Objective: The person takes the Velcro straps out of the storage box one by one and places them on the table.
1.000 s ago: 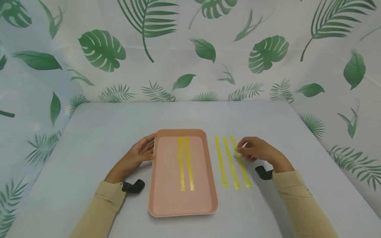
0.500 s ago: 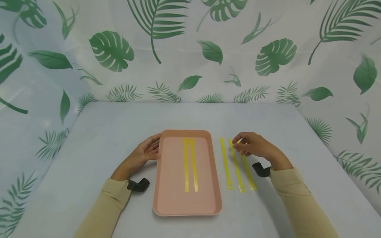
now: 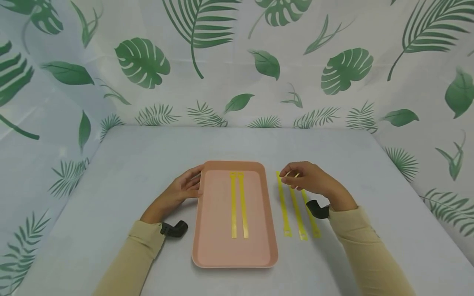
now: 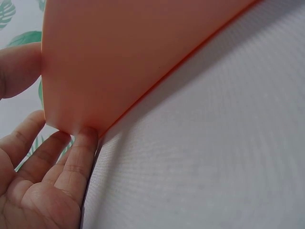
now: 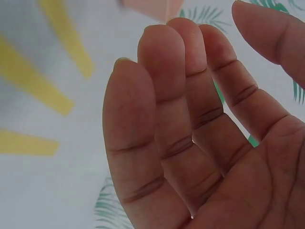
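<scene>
A pink tray lies lengthwise before me, with two flat yellow strips, slotted at the far end, side by side in it. My left hand holds the tray's left edge; in the left wrist view the thumb reaches the rim and the other fingers meet the outer wall at the far corner. Right of the tray lie three more yellow strips, slotted ends toward me. Over their far ends hovers my right hand, thumb and fingers apart and nothing between them.
A white-covered table surrounds the tray. Leaf-printed cloth rises behind it and on both sides. Black wrist cameras stick out at both cuffs.
My right hand has moved left and slightly away from me, from the rightmost loose strip to over the far end of the leftmost one. The left hand keeps its place on the tray.
</scene>
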{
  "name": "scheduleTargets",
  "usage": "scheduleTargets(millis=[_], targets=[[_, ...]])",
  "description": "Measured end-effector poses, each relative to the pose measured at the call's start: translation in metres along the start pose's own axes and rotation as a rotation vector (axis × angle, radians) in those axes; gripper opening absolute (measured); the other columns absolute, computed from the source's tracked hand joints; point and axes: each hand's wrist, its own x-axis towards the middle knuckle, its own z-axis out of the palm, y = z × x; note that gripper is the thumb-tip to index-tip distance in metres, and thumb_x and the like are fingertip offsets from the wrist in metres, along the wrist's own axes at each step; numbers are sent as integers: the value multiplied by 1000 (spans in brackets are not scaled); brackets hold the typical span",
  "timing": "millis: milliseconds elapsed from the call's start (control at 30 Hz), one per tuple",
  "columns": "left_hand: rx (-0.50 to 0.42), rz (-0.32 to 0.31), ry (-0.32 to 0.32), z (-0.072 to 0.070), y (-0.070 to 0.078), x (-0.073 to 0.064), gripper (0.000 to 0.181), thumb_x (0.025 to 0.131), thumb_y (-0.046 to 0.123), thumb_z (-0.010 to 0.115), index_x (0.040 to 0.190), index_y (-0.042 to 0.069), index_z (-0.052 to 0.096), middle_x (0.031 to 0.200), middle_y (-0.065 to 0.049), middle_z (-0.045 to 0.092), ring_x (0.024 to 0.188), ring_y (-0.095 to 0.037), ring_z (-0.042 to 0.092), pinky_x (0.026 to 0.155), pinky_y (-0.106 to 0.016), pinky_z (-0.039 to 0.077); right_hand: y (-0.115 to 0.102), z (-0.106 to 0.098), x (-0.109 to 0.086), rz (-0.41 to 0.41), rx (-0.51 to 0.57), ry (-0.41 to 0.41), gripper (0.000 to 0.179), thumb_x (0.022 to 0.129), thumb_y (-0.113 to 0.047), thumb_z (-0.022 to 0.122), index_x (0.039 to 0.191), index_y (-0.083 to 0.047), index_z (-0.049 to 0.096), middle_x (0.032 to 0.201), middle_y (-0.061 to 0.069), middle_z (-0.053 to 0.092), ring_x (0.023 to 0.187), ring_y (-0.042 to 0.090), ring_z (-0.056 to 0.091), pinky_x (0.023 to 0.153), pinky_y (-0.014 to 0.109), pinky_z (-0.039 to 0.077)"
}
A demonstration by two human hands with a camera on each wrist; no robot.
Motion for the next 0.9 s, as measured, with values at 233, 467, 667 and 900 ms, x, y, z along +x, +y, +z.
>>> scheduleTargets(millis=[233, 467, 667, 900], targets=[[2, -15, 8, 0, 0, -1, 85, 100, -11, 62, 172, -2, 16, 177, -26, 20, 162, -45, 21, 114, -23, 48, -12, 10, 4, -75, -80, 18, 21, 105, -16, 71, 120, 0, 73, 106, 7, 73, 86, 28, 67, 79, 37, 55], [10, -24, 10, 1, 2, 0, 84, 101, -7, 63, 172, 2, 20, 177, -21, 23, 162, -41, 25, 115, -24, 47, -21, 19, 10, -132, -114, 21, 17, 104, -11, 72, 118, -1, 75, 107, 6, 73, 89, 26, 68, 79, 37, 56], [7, -20, 7, 1, 2, 0, 84, 100, -7, 63, 172, 1, 20, 177, -22, 22, 163, -42, 24, 116, -23, 46, -24, 27, 18, -200, -145, 25, 13, 101, -5, 75, 113, -2, 76, 107, 5, 75, 94, 22, 68, 83, 39, 59], [10, -23, 9, 1, 3, -1, 84, 100, -6, 63, 172, 2, 20, 177, -21, 23, 163, -41, 24, 116, -23, 46, -34, 35, 26, -249, -139, -9, 14, 98, 5, 75, 112, 1, 74, 113, 16, 75, 98, 27, 70, 83, 37, 61]])
